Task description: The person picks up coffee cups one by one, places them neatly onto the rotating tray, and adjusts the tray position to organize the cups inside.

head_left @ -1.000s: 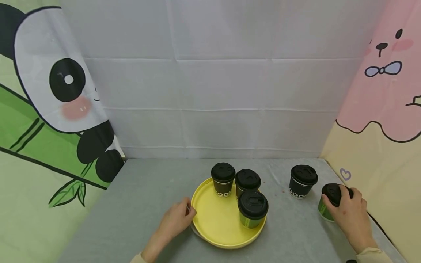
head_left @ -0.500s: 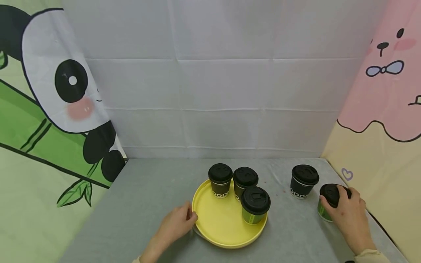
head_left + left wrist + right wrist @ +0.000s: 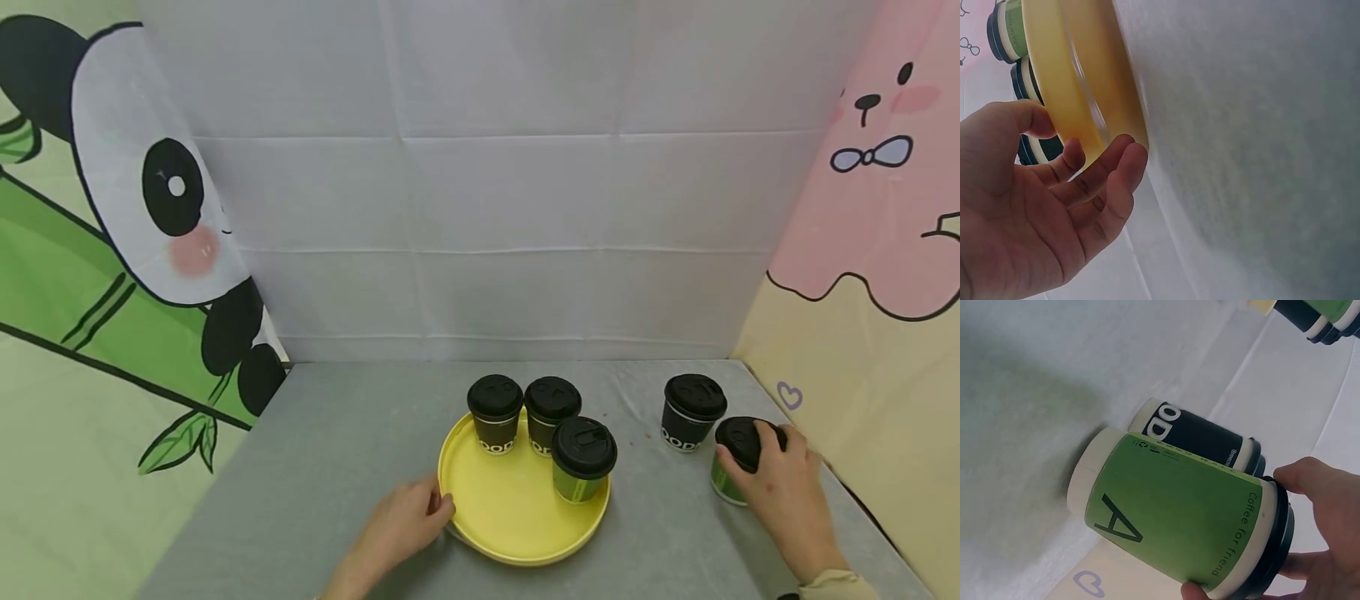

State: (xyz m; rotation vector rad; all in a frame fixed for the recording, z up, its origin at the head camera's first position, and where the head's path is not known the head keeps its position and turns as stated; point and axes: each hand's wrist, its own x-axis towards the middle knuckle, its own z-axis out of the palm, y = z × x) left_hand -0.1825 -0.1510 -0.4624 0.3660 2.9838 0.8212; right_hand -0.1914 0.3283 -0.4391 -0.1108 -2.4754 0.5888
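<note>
My left hand [image 3: 405,521] pinches the left rim of a round yellow tray [image 3: 495,517], also seen from the side in the left wrist view, with several fingertips against its outer side. On the tray are two black-sleeved paper coffee cups [image 3: 496,412] and one green-sleeved coffee cup [image 3: 582,458], all with black lids. Toward the right, my right hand [image 3: 783,500] grips another green coffee cup [image 3: 1179,509] round its black lid. Whether that cup's base touches the table, I cannot tell. Just behind it stands a black coffee cup [image 3: 692,412].
A grey cloth [image 3: 360,425] covers the table, with a pale folded sheet [image 3: 495,200] rising at its back. Printed cloth walls stand on both sides, a panda [image 3: 112,192] at left and a pink bear [image 3: 877,217] at right, close beside my right hand.
The tray has turned counterclockwise: its back cups shifted left, its green cup slightly right and back. My right hand has moved a little left with its green coffee cup.
</note>
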